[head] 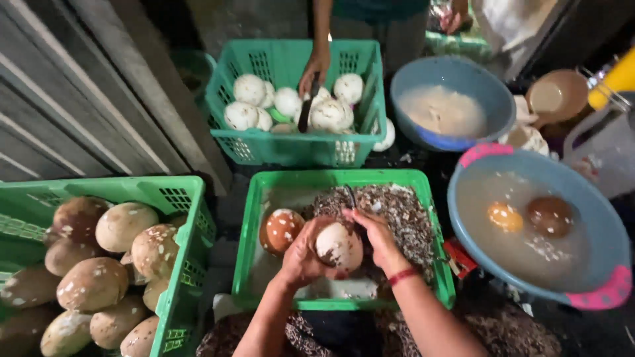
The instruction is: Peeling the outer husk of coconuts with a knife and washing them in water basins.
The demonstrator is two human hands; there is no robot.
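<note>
Half-peeled coconut (338,244) cupped tight in left hand (301,254), right hand (377,235) pinching peeler (350,196) against it, over green crate (264,192) of shavings.

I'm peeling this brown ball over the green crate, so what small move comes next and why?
Probably turn the ball a little in the left hand: brown skin remains around the white bared patch, and the right hand has its peeler at the top edge.
</note>
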